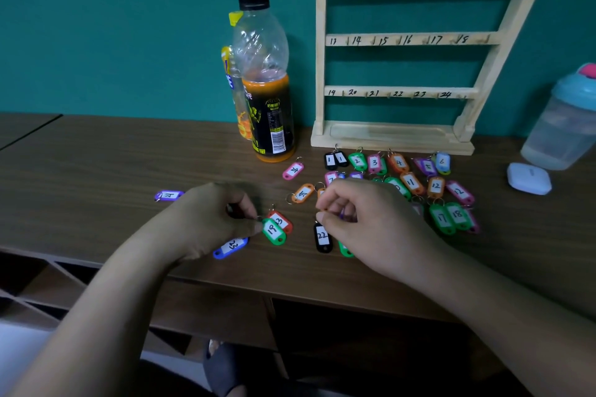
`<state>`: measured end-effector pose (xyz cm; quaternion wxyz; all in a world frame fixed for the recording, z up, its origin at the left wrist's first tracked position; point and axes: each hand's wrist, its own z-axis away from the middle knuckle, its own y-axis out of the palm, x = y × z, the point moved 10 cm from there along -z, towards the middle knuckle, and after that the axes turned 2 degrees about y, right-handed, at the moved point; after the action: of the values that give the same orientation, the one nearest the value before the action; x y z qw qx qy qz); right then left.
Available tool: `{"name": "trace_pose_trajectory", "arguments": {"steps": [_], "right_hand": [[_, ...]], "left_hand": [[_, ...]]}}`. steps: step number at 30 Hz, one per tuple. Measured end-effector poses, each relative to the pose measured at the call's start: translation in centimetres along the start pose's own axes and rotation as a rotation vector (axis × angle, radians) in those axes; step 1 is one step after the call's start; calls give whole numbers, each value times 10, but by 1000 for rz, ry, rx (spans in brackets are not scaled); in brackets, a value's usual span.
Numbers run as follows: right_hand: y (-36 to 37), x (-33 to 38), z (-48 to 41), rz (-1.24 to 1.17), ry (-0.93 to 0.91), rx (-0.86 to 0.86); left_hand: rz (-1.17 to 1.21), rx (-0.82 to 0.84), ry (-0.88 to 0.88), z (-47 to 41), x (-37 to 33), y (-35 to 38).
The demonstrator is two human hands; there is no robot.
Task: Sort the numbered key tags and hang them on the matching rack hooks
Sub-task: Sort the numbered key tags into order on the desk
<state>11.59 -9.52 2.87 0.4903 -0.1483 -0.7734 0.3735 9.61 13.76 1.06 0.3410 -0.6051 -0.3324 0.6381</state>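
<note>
A wooden rack (409, 39) with numbered hooks stands against the wall, all visible hooks bare. Several coloured numbered tags lie on the desk below it, tags 1 to 6 in a row (387, 162). My left hand (206, 219) pinches the ring of the green tag 19 (274, 230), which lies beside a red tag (281, 220). My right hand (364, 219) has its fingers curled and pinches the top of the black tag 22 (322, 237); a purple piece shows between its fingers. A blue tag 23 (230, 247) lies by my left wrist.
A half-full orange drink bottle (266, 80) stands left of the rack. A teal-lidded shaker cup (564, 119) and a white case (529, 178) sit at the right. A purple tag (168, 195) lies apart at the left. The desk's front edge (225, 284) runs under my forearms.
</note>
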Motion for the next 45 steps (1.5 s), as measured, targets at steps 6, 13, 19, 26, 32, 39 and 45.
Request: {"name": "trace_pose_trajectory", "arguments": {"steps": [6,13,19,26,32,39,45], "right_hand": [[3,4,0,-9,-8,-17],[7,9,0,-112,-1,55],[8,6,-4,-173,17,94],[-10,-1,-5,-31,25,55],[-3,-10,-3,-4,53,62],[-4,-14,-6,-44,97,91],[-33,-22,-11,-148,149,45]], "left_hand": [[68,-52,70,3,-16,-6],[300,-44,174,8,-44,-6],[395,-49,252,8,-68,3],[244,-156,282,-7,-83,23],[143,-141,282,-10,-86,30],[170,-159,278,-11,-82,26],[235,-177,256,-10,-79,18]]}}
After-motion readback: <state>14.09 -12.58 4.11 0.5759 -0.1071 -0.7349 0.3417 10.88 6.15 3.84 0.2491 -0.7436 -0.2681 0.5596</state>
